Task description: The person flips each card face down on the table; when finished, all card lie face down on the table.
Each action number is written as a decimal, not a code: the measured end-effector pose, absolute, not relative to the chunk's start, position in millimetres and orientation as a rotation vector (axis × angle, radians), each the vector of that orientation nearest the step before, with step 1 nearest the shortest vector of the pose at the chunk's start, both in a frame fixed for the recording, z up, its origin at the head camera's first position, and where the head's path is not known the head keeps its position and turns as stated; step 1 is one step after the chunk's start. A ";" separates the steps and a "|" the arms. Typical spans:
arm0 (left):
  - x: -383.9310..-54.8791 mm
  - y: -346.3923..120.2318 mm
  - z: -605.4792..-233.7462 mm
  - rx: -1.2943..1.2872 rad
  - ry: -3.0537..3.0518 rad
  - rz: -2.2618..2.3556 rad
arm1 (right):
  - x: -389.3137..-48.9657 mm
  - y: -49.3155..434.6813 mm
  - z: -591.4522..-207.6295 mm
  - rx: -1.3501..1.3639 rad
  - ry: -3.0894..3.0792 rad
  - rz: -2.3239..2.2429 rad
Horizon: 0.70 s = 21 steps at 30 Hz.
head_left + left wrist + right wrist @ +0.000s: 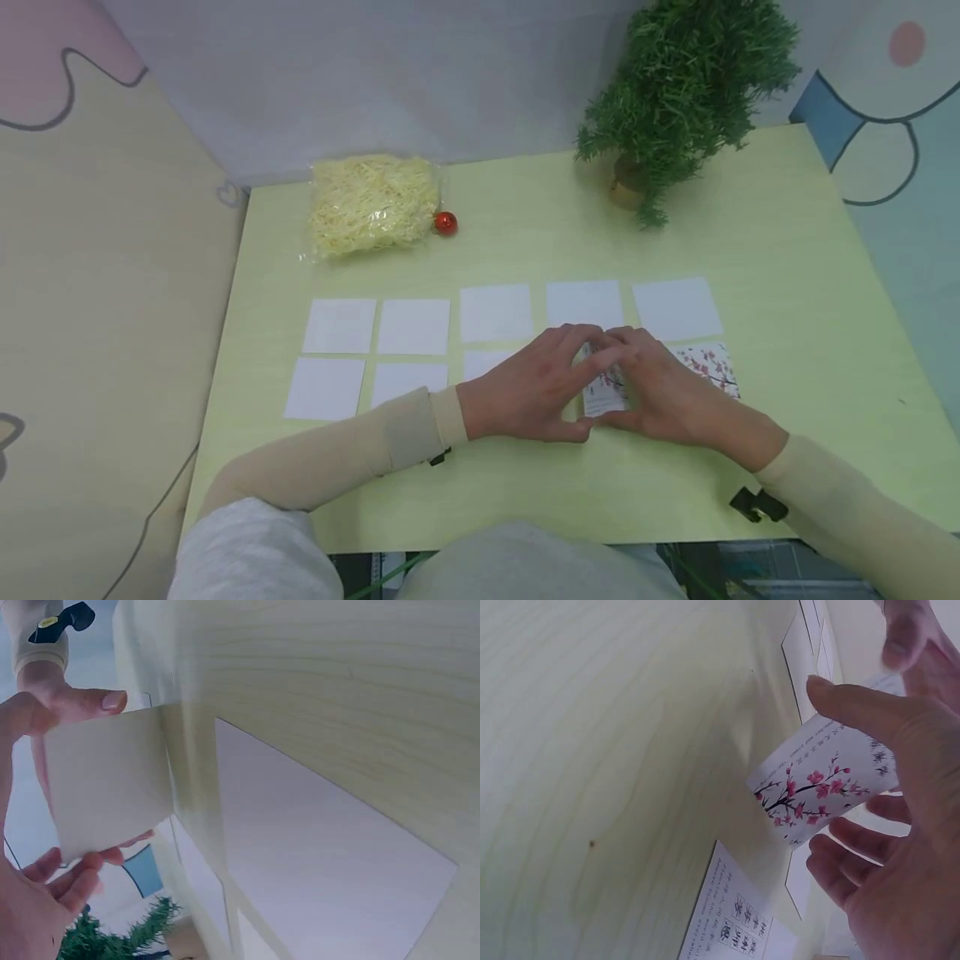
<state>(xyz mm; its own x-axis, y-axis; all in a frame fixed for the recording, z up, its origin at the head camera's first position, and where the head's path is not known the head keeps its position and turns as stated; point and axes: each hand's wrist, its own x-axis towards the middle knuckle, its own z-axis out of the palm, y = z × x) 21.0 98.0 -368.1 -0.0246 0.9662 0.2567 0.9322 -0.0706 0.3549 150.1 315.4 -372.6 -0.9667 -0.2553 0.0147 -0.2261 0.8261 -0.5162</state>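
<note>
A printed card [603,385] stands tilted up off the table between both hands. Pink blossoms on a dark branch cover the face of this card [817,787], and its back [112,780] is plain white. My right hand [675,396] holds it by two opposite edges, thumb on one and fingers on the other. At its other end, my left hand [543,383] has thumb and fingertips at the corners, the fingers overlapping the right hand's. Another blossom card [708,367] lies face up beside the right hand, partly covered by it.
Plain white cards [324,388] lie in two rows on the pale table [525,500]. Behind them are a bag of yellow shredded filler [375,204], a red ball [446,222] and a potted green plant [682,92].
</note>
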 end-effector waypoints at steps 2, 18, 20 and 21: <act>19.8 99.5 -368.0 2.083 2.028 0.806 | 150.9 315.5 -373.9 -0.374 2.927 -0.917; 14.2 107.3 -390.7 1.775 2.014 0.925 | 157.0 318.1 -363.9 0.093 2.561 -1.422; 11.7 107.1 -388.4 1.761 2.040 0.896 | 158.5 319.1 -363.9 0.105 2.580 -1.445; 10.5 107.0 -387.5 1.755 2.051 0.881 | 159.5 320.0 -364.0 0.119 2.589 -1.460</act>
<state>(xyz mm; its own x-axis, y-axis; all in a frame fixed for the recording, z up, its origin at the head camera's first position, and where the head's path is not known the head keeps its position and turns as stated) 10.5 107.0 -387.5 -0.2080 0.9650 0.1596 0.7803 0.0653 0.6220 159.5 320.0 -364.0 -0.9830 -0.0122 -0.1832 0.1505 0.5182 -0.8419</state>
